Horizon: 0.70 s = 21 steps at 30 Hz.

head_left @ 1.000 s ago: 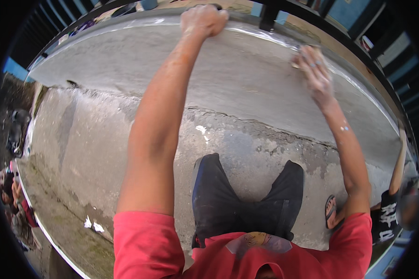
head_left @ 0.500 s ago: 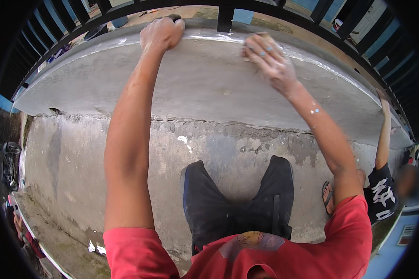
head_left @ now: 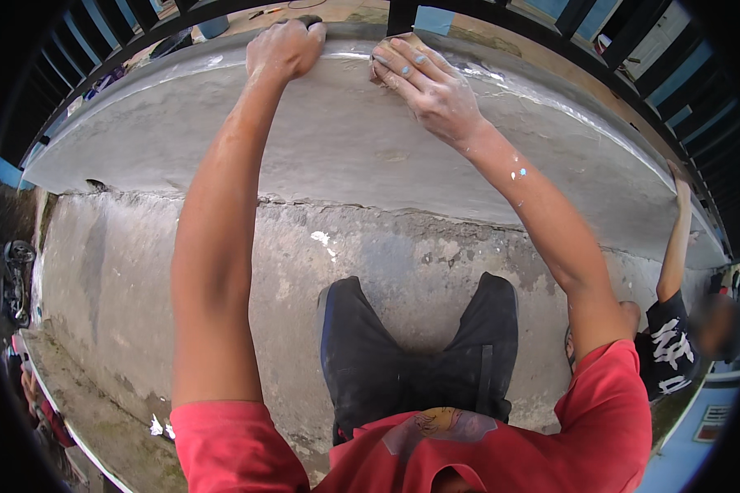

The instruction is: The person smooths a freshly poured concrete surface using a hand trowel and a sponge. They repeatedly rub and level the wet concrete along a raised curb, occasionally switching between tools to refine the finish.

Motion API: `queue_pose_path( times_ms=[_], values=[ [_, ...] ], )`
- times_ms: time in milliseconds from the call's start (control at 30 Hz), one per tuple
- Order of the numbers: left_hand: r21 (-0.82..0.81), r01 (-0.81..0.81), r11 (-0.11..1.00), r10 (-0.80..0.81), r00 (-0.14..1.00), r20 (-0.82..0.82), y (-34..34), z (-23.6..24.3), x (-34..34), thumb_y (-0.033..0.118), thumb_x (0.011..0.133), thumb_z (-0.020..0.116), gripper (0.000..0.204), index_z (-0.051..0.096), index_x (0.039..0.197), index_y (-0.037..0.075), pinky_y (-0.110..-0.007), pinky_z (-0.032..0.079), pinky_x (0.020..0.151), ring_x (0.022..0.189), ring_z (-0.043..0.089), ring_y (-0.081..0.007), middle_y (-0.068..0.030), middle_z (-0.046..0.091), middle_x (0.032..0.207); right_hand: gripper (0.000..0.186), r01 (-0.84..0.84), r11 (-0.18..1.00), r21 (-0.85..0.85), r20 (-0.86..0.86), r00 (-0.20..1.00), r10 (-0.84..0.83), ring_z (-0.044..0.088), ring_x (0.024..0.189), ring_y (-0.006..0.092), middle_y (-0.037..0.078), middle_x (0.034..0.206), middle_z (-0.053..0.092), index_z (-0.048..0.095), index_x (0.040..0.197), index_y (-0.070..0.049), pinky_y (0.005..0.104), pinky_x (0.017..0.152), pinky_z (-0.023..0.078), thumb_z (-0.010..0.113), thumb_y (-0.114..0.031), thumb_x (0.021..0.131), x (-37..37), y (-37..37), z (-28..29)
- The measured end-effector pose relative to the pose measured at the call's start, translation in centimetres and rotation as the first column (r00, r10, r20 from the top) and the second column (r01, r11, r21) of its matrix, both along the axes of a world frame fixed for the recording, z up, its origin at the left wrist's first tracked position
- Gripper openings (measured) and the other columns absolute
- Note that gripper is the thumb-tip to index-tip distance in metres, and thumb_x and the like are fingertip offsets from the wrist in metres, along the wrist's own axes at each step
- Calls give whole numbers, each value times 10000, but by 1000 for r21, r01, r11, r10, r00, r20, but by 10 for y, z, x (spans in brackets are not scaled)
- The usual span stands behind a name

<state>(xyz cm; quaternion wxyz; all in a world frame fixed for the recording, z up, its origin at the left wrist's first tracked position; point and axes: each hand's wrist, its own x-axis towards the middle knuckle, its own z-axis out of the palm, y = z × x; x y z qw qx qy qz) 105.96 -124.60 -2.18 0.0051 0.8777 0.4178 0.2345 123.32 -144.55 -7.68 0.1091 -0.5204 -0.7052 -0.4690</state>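
Note:
A low grey plastered wall (head_left: pixel 321 140) runs across in front of me, with a white-smeared edge along its top. My right hand (head_left: pixel 436 90), dusty and flecked with pale blue paint, presses a brown piece of sandpaper (head_left: pixel 378 72) against that edge, just below a black railing post. To its left, my left hand (head_left: pixel 284 51) is closed at the wall's top edge. Something dark (head_left: pixel 308 20) shows beyond its knuckles, too little to identify. The undersides of the left fingers are hidden.
A black railing (head_left: pixel 485 25) stands behind the wall top. Stained concrete floor (head_left: pixel 222 246) lies below, with white spatters. At right, another person in a black shirt (head_left: pixel 670 345) has a hand (head_left: pixel 680 177) on the wall's edge. A motorcycle (head_left: pixel 18 283) stands far left.
My right hand has slid left along the wall edge with the sandpaper, closer to my left hand. The left hand stays at about the same place on the edge.

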Motion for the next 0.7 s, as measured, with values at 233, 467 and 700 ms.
queue_pose_path(
  times_ms=[233, 467, 700],
  values=[
    [-7, 12, 1000, -12, 1000, 8, -6, 10, 5, 454, 996, 368, 617, 755, 1209, 24, -510, 489, 1060, 1219, 663, -418, -240, 720, 1276, 427, 43, 997, 59, -72, 997, -39, 480, 1485, 189, -56, 1564, 566, 684, 1394, -210, 381, 1268, 406, 631, -156, 974, 64, -75, -10],
    [28, 24, 999, -25, 998, 57, 12, -9, -9, 452, 988, 372, 628, 767, 1152, -8, -506, 498, 1043, 1188, 675, -427, -255, 724, 1254, 515, 39, 998, -45, -47, 998, -42, 462, 1500, 194, -56, 1576, 558, 657, 1436, -217, 383, 1269, 398, 647, -70, 942, 4, -6, -1],
    [-31, 43, 999, -42, 998, 36, -4, 6, 8, 462, 991, 361, 641, 767, 1156, -5, -506, 501, 1038, 1180, 681, -423, -256, 727, 1246, 531, 133, 991, 34, 1, 991, -133, 520, 1442, 201, -42, 1534, 594, 662, 1418, -186, 418, 1217, 446, 678, -71, 900, 12, -15, -4]
  ],
)
